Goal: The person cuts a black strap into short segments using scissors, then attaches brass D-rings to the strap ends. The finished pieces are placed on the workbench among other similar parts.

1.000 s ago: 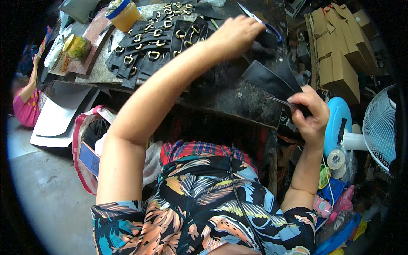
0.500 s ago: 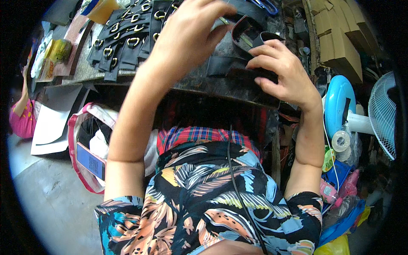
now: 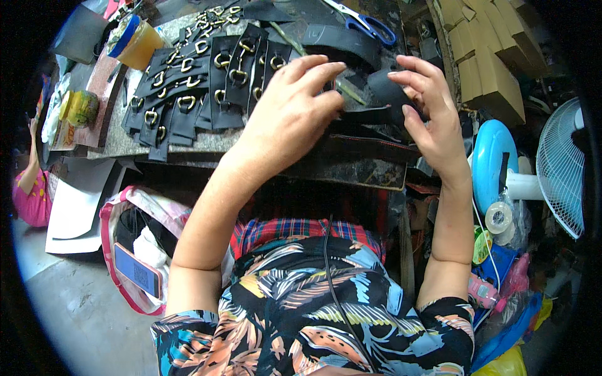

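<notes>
My left hand (image 3: 298,106) is over the worktable with its fingers bent inward, at the near end of a black leather strap (image 3: 370,116). It appears to grip that end, though the fingertips are partly hidden. To its right is my right hand (image 3: 433,119), thumb and fingers spread, beside a curled black leather piece (image 3: 384,88); nothing shows clearly between them. Left of my left hand lie rows of black straps with gold D-shaped buckles (image 3: 186,102). A thin greenish stick (image 3: 350,91) rests just beyond the strap.
Blue-handled scissors (image 3: 370,28) and a wide black band (image 3: 342,45) lie at the back. A tub of amber paste (image 3: 139,45) and a yellow-lidded jar (image 3: 80,108) stand left. Cardboard pieces (image 3: 486,53) and a fan (image 3: 561,169) are right; a phone (image 3: 137,271) rests on a bag below.
My left hand has come nearer and down from the back, its fingers now more curled. My right hand has opened wider beside the leather. The view has tilted, showing more of the table's back.
</notes>
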Available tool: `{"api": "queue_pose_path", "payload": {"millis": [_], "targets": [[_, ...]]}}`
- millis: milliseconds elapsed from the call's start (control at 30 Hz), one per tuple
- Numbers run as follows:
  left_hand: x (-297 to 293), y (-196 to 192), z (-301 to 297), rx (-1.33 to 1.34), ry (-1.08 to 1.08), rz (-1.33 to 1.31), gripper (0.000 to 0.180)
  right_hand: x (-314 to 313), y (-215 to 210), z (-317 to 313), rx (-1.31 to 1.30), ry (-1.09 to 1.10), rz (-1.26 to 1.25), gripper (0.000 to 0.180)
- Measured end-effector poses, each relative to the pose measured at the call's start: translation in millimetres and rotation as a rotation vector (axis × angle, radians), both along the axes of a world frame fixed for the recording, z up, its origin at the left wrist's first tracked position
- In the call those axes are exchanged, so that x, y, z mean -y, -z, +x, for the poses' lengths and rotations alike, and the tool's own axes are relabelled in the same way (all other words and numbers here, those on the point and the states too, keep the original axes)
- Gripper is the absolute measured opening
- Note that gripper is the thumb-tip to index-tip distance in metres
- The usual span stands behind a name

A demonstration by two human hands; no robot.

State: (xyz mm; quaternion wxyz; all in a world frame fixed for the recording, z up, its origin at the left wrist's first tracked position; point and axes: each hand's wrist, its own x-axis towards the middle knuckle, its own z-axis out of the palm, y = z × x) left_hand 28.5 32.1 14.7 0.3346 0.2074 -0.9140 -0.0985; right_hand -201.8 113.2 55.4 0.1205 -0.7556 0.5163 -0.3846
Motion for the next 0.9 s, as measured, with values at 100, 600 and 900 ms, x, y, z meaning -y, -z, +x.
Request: {"api": "queue_pose_path", "payload": {"millis": [100,600,900], "targets": [[-1,-6,-5,-0.081,0.08,0.023,0.02,4,-1,3,-0.048,-0.104,-0.006,0.048],[28,-14,-16,0.004,0.096,-0.059,0.029,32,11,-1,0.139,-0.089,0.129,0.024],[25,-2,-11,0.083,-0.066,-0.055,0.036,25,30,-15,-0.336,0.359,0.183,0.02]]}}
